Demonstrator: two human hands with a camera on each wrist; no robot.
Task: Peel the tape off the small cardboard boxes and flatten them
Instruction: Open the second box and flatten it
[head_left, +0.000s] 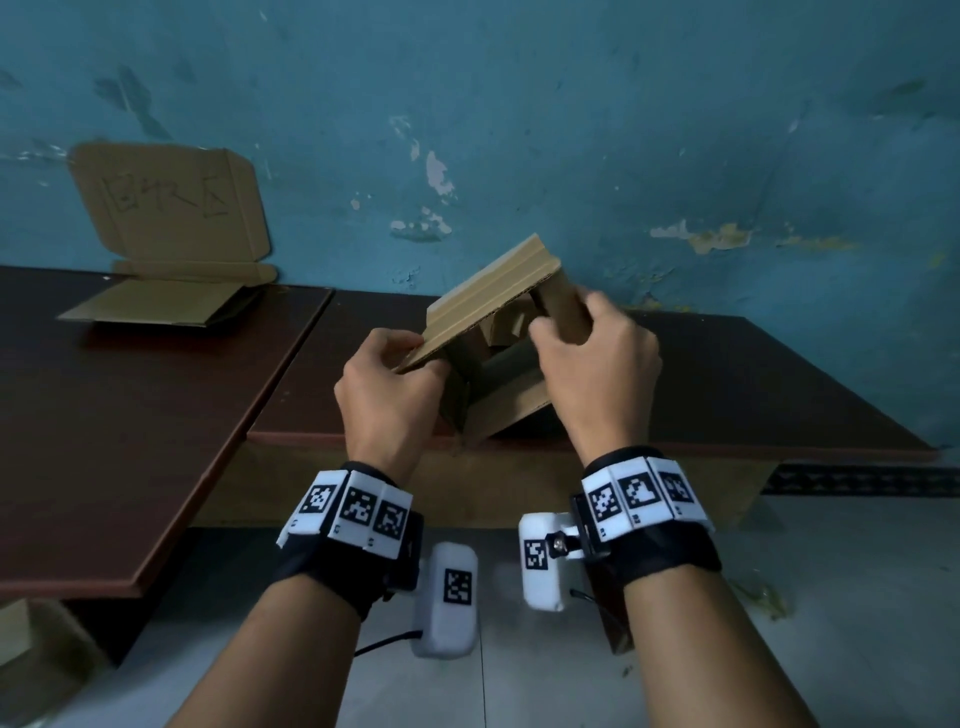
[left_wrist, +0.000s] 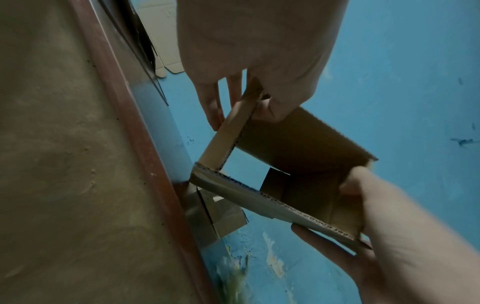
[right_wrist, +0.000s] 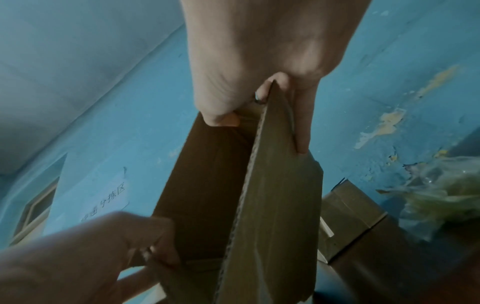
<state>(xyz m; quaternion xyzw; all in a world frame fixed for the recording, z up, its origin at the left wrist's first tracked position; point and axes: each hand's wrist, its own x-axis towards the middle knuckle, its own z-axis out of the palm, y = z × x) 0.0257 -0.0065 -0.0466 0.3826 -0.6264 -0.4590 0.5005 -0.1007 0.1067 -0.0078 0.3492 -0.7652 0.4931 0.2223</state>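
1. Looking from the head view, both hands hold one small cardboard box (head_left: 491, 332) in the air above the near edge of the dark table (head_left: 727, 384). The left hand (head_left: 389, 395) pinches the lower corner of a wide panel, and the right hand (head_left: 597, 364) curls round a narrow panel on the far side. The box is open at both ends and skewed, so I judge it to be mid-collapse. I can see no tape on it. An opened flat carton (head_left: 171, 260) leans on the blue wall (head_left: 571, 130) at the table's far left.

2. Seen from the left wrist, the box (left_wrist: 285, 164) is a hollow sleeve with its corrugated edges bare. The left hand (left_wrist: 402, 236) clamps one corner, thumb inside and fingers under the outer face. The right hand (left_wrist: 259, 51) nips the opposite corner between thumb and fingers. Another box (left_wrist: 218, 218) sits further off against the wall.

3. Seen from the right wrist, the right hand (right_wrist: 259, 72) pinches the top edge of the box (right_wrist: 272, 205), thumb on one side and fingers down the other. The left hand (right_wrist: 91, 257) grips the low corner. The other box (right_wrist: 353, 216) stands beside a blurred heap of clear wrapping (right_wrist: 441, 195).

4. Risks, as I judge them: squeezing against the fold lines could buckle or tear a panel. An inner flap caught inside could stop the box lying flat. A thin pinch at one corner could slip, dropping the box to the floor.
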